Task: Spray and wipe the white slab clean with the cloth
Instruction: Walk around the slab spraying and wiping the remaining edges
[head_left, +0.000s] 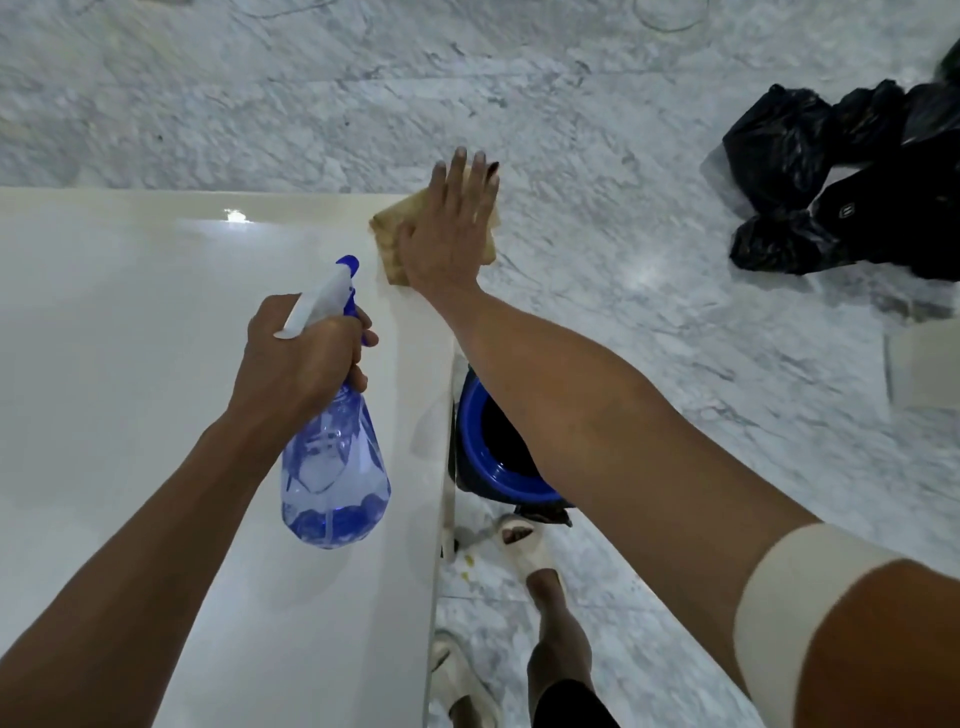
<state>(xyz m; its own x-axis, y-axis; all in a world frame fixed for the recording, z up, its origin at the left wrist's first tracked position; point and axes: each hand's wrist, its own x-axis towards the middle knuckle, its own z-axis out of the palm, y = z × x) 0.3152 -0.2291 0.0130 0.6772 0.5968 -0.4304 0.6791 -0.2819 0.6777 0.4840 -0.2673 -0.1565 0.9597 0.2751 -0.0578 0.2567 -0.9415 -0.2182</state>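
Cloth (390, 244): tan, folded, soft & limp, prob. light; best worked under a flat palm, not pinched. Lies at slab (156, 364) far right corner, part overhanging the edge.
R hand (451, 223): fingers straight, spread, pressing cloth flat; cloth shows beyond palm on both sides, fingertips reach past it.
Bottle (335, 467): clear blue plastic, part-filled, rigid, poss. slick if wet; take at neck.
L hand (301, 353): fingers curled round neck, at trigger; held above slab.

A tiled indoor room, likely a home under cleaning: grey-veined marble floor (597, 104) all round, a glossy white slab (156, 364) at nine o'clock, black rubbish bags (810, 182) at two o'clock, a blue bucket (493, 457) beside the slab.
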